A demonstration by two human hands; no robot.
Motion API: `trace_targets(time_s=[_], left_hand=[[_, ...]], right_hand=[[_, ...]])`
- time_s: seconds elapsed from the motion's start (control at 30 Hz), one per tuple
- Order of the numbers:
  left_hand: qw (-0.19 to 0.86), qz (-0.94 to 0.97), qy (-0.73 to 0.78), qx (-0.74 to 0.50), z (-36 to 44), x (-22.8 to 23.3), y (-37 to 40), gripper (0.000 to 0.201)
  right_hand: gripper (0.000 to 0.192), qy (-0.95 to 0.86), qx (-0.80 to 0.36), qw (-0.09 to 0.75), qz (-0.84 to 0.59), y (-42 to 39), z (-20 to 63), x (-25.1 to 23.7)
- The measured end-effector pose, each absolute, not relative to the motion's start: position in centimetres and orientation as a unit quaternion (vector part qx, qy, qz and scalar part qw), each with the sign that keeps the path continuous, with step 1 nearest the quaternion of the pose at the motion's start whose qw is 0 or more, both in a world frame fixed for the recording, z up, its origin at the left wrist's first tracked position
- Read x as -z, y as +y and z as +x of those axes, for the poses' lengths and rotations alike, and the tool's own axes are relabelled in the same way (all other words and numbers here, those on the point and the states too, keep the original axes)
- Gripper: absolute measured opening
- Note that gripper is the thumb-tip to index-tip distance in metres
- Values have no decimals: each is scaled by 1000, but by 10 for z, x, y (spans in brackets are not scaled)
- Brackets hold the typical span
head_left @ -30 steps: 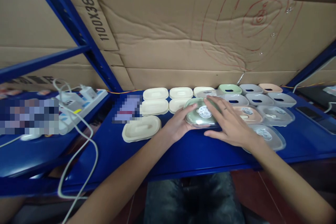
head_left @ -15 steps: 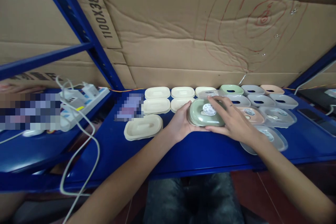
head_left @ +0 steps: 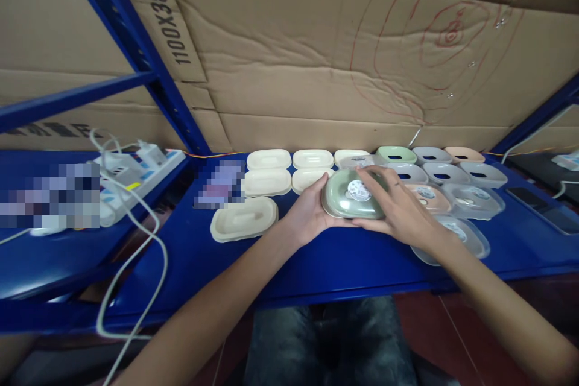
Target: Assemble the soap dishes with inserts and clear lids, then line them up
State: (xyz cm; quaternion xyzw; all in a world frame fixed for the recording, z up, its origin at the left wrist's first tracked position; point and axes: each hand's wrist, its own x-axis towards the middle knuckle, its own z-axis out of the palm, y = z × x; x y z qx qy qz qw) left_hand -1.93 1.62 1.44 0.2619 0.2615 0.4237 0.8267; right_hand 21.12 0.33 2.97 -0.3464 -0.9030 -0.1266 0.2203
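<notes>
Green container (head_left: 349,200) between the 2 hands (head_left: 312,210) (head_left: 403,208)

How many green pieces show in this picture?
2. The held green piece is between the left hand and right hand; the other green piece sits in the back row. More may be hidden behind the hands.

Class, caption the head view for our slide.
Left hand and right hand hold a green container over a blue table.

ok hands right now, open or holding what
Left hand: holding the left end of the green container.
Right hand: holding its right side, fingertips on top.
</notes>
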Motion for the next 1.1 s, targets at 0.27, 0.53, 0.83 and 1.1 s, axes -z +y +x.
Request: trace_targets(time_s=[0.27, 0.53, 0.83, 1.1], left_hand=[[820, 238, 269, -446, -18, -18, 14, 43], [776, 360, 259, -447, -22, -15, 10, 55], [709, 420, 262, -502, -25, -18, 9, 60], [646, 498, 311, -487, -34, -31, 9, 45]], right_hand=[[100, -893, 11, 284, -348, 5, 212, -34], [100, -887, -23, 287, -361, 3, 211, -33], [56, -709, -284, 483, -430, 0, 202, -34], [61, -654, -386, 474, -445, -6, 197, -46]])
